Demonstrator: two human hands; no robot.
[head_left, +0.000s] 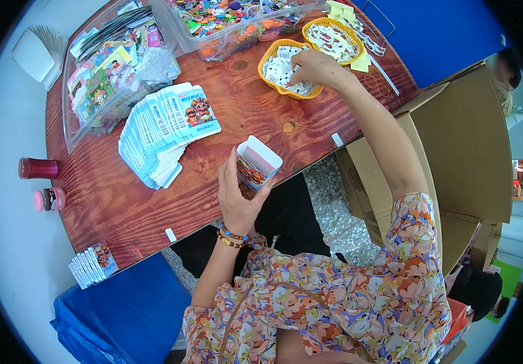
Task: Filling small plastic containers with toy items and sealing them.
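Wooden table (246,100): near, the left hand (238,203) grasps an open carton (258,162); far right, the right hand (316,68) dips into a yellow basket (286,91), grip indiscernible.

A small printed box (255,165), open-topped and white inside, tilts at the table (243,100) edge, while white, dark-specked pieces (278,68) fill a yellow basket (301,95) farther right.
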